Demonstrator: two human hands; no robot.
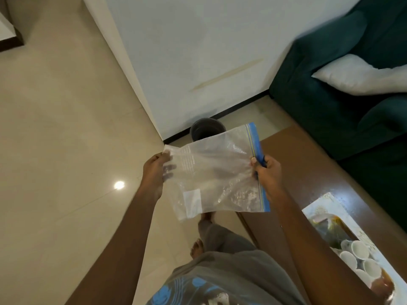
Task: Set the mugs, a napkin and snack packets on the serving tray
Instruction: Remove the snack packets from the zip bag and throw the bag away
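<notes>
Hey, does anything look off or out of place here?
A long yellowish streak stains the white wall. Otherwise nothing stands out: the left hand and right hand hold a clear zip bag, and the mugs sit on the tray.

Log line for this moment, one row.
left hand: holds zip bag at closed end | right hand: pinches its blue seal | mugs: on tray | tray: on table

Table [304,164]: far end open wood; tray [317,203] with mugs [359,249] fills near end. Sofa [330,119] close along right; bin [198,130], held bag [215,172] off far-left corner.
</notes>
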